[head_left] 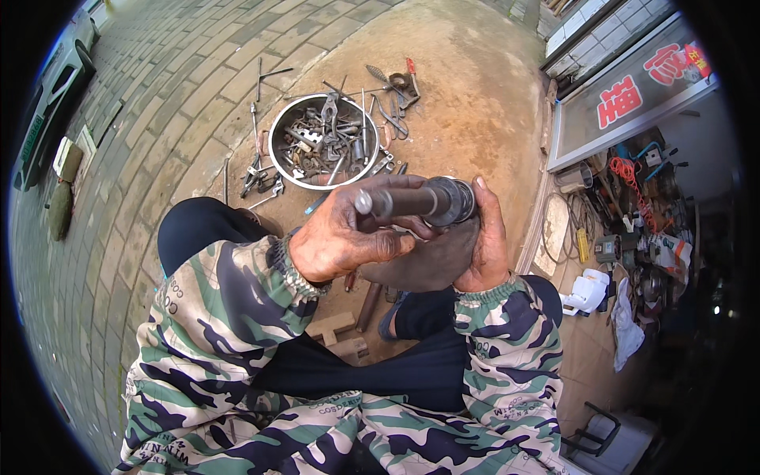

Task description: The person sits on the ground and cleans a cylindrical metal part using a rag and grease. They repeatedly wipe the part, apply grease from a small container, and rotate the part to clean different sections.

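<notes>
A greasy metal shaft (pixel 404 203) with a thick ringed end (pixel 455 201) is held up over my lap, its thin tip pointing left. My left hand (pixel 336 237), blackened with grease, curls round the shaft from below, its thumb lying along the near side. At the ringed end, my right hand (pixel 487 245) grips from the right with the thumb up; its other fingers are mostly hidden. Between both hands hangs a dark grey, cloth-like piece (pixel 427 257), just under the shaft. Whether it is fixed to the shaft, I cannot tell.
Ahead stands a round metal basin (pixel 277 162) full of tools and metal parts. Pliers (pixel 393 119), a T-shaped wrench (pixel 260 77) and other tools lie around it. Wooden blocks (pixel 332 326) are between my feet. Right: a glass-panelled sign (pixel 613 95), a red coiled hose (pixel 633 186) and cluttered equipment.
</notes>
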### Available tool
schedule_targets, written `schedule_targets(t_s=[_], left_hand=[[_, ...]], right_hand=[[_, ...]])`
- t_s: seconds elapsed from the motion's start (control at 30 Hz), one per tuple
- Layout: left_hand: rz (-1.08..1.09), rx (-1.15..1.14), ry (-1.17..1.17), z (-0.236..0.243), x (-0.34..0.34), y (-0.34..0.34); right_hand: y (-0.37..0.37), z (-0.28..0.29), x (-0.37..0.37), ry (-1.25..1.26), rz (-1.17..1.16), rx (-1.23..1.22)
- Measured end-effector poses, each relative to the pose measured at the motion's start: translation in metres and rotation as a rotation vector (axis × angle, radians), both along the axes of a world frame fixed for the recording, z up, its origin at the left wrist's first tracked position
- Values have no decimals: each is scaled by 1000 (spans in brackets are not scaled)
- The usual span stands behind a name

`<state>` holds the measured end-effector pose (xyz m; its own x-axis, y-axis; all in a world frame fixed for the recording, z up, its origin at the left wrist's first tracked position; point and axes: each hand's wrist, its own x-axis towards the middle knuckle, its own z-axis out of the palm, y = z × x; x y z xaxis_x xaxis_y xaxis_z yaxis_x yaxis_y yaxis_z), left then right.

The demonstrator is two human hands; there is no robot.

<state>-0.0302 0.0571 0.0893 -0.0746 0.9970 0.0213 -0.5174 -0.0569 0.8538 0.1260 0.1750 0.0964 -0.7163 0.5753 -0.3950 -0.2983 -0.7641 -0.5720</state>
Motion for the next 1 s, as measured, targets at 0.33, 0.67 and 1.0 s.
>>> schedule_targets(t_s=[0.33, 0.67, 1.0], left_hand=[[274, -157, 68, 3, 0, 4], [243, -283, 42, 4, -4, 8], [184, -210, -4, 4, -4, 8]], right_hand=[[-10, -7, 2, -34, 77, 37], [-11, -11, 12, -165, 253, 502], [-20, -6, 11, -149, 251, 537]])
